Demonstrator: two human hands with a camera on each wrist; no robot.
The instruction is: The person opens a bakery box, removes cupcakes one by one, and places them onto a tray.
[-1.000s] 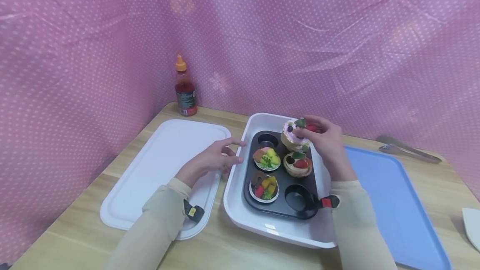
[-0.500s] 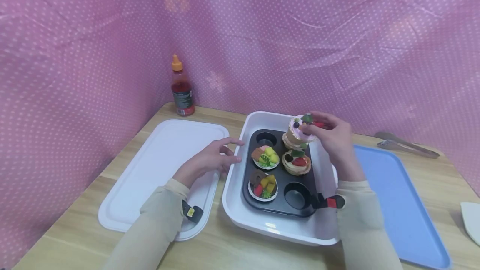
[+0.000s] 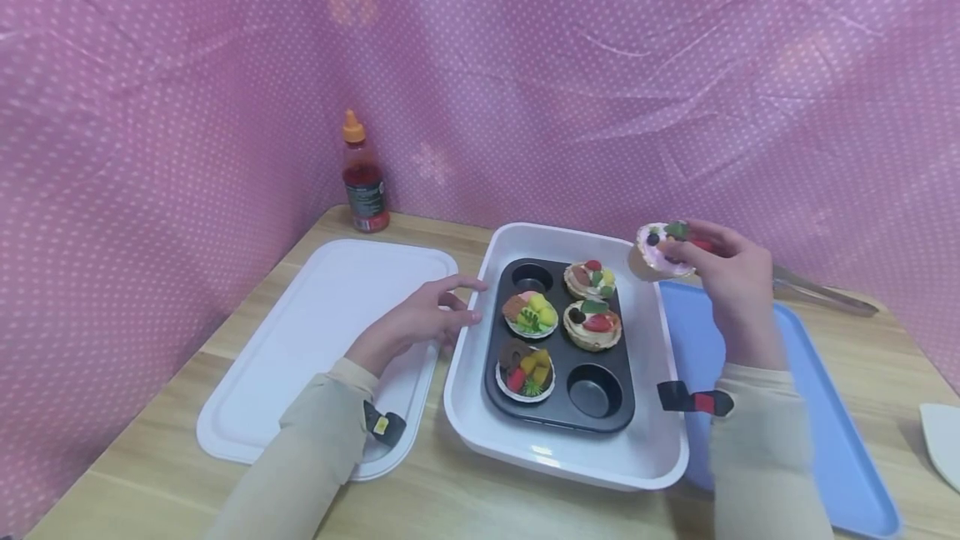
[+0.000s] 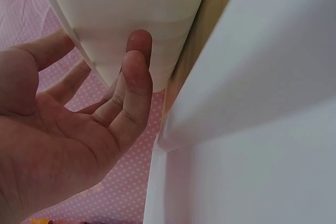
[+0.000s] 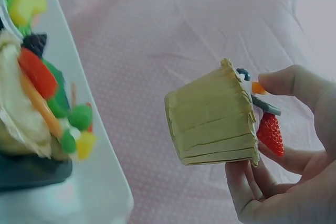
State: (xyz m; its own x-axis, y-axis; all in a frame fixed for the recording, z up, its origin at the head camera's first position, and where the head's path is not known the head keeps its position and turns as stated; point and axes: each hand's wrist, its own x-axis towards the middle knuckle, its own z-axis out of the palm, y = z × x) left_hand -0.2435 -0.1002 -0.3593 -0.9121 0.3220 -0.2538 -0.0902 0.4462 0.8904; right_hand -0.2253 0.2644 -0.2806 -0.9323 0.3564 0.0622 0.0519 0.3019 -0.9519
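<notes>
My right hand (image 3: 738,273) pinches a cupcake (image 3: 656,252) by its fruit-covered top, over the back right rim of the deep white tray. In the right wrist view the cupcake's pale pleated cup (image 5: 212,119) is tilted sideways, and a strawberry (image 5: 271,134) shows between the fingers. The left hand (image 3: 420,315) rests at the tray's left wall, several fingertips against its outside. Inside the deep white tray (image 3: 652,448) lies a black muffin pan (image 3: 540,422). Two fruit tarts (image 3: 592,325) sit in its right column; two fruit cups (image 3: 527,373) fill the left column's middle and front wells.
A flat white tray (image 3: 322,340) lies to the left, a blue tray (image 3: 832,440) to the right. Metal tongs (image 3: 825,290) rest behind the blue tray. A sauce bottle (image 3: 365,182) stands at the back left. Part of a white object (image 3: 943,440) shows at the right edge.
The right hand has lifted the cupcake off the back right tart and carried it rightward to the tray's rim. The tart under it now shows fully. The left hand stays put.
</notes>
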